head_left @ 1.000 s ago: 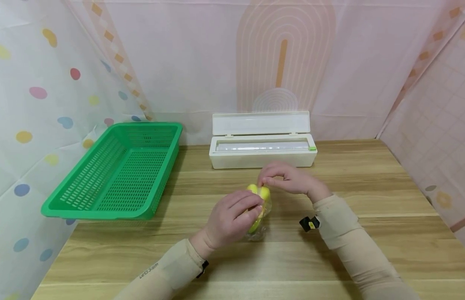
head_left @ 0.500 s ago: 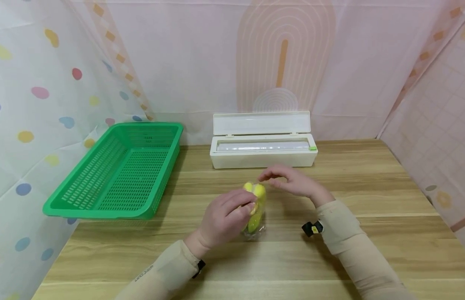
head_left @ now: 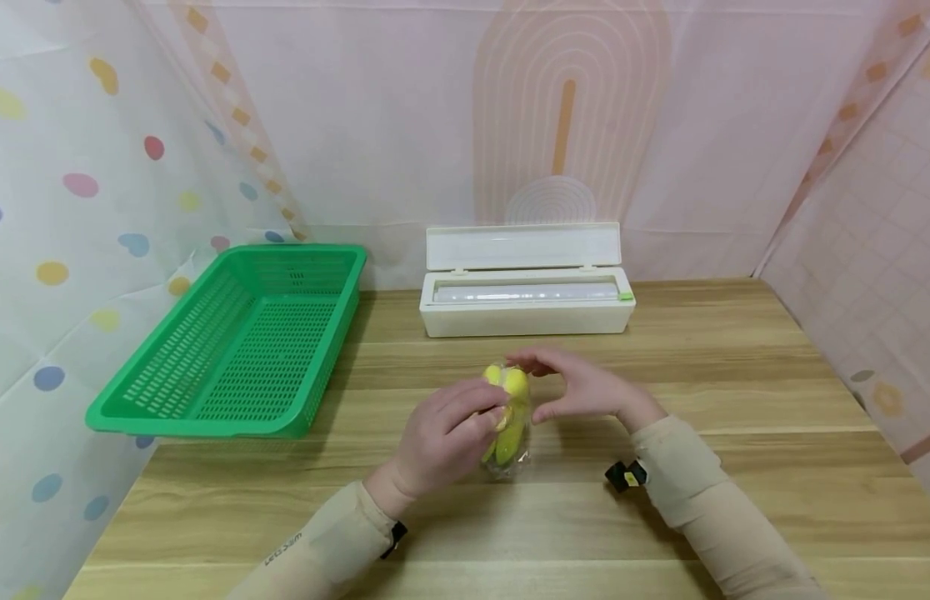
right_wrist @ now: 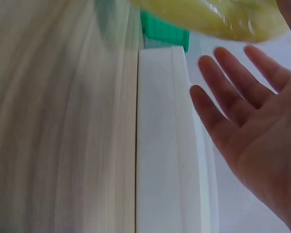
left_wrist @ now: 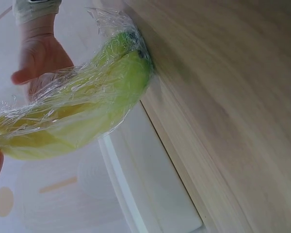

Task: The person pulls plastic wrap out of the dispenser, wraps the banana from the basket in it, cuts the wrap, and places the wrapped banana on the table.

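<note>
Bananas (head_left: 514, 417) in a bunch, yellow with greenish ends, are wrapped in crinkled clear plastic film (left_wrist: 63, 92). My left hand (head_left: 452, 429) pinches the top of the bunch near the stem, over the middle of the table. On the other side my right hand (head_left: 581, 386) is spread, its fingertips at the bunch's upper end and its thumb beside the film. In the right wrist view the fingers (right_wrist: 228, 90) are extended below the bananas (right_wrist: 223, 17) with nothing gripped. Loose film hangs at the lower tips of the bunch.
A white cling film box (head_left: 527, 318) with its lid raised and a roll (head_left: 525, 292) inside stands at the back. To the left is a green perforated basket (head_left: 315, 367). Patterned cloth (head_left: 360, 117) hangs behind the wooden table (head_left: 735, 350).
My left hand has shifted slightly left with the bananas. The right hand came off the bunch, then its fingers spread and it moved back in beside the bananas.
</note>
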### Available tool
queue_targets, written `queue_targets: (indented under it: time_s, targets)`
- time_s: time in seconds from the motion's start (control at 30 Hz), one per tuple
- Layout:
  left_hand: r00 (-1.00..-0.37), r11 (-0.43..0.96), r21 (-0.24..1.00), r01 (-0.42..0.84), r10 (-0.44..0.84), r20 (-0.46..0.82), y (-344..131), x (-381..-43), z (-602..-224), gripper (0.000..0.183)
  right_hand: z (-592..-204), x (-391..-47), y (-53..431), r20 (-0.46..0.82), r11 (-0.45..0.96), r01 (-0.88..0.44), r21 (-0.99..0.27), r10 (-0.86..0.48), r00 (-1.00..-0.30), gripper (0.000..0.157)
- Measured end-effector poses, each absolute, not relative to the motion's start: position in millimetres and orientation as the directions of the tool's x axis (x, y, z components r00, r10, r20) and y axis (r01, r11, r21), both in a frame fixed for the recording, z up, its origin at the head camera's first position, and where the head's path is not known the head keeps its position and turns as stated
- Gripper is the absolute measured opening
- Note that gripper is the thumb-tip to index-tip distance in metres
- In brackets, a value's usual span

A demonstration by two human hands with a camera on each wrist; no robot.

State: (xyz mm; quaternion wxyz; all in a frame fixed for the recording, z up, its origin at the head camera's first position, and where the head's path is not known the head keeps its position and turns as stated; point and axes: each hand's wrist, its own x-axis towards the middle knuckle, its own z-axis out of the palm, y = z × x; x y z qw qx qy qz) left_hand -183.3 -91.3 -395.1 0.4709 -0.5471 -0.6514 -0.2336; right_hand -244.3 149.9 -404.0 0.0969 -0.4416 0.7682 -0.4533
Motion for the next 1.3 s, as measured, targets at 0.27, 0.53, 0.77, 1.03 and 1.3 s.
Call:
queue_targets:
  time_s: [0.27,0.53,0.77,1.03,1.3]
  targets:
    - [0.018,0.311,-0.194,0.930,0.492,0.870,-92.4,-181.7,-395.0,0.004,-401.8,-229.4,136.9,0.371,0.184,-0.667,-0.722,-0.711,-0.598,0.084]
    - [0.030,0.307,-0.191,0.932,0.461,0.887,-91.8,-181.6,-395.3,0.005,-405.4,-224.4,124.3,0.406,0.243,-0.708,-0.663,-0.678,-0.612,0.059]
    - [0.011,0.317,-0.174,0.932,0.456,0.890,-93.6,-181.3,-397.8,0.005,-410.5,-225.3,122.1,0.386,0.304,-0.693,-0.653,-0.653,-0.651,0.043]
    - [-0.085,0.402,-0.133,0.906,0.481,0.873,-103.5,-180.7,-398.4,0.027,-409.6,-223.5,117.7,0.409,0.342,-0.702,-0.625,-0.622,-0.668,0.038]
    - [-0.195,0.480,-0.078,0.874,0.493,0.848,-110.5,-178.4,-387.2,0.072,-405.4,-221.7,114.4,0.442,0.366,-0.719,-0.591,-0.598,-0.668,0.036]
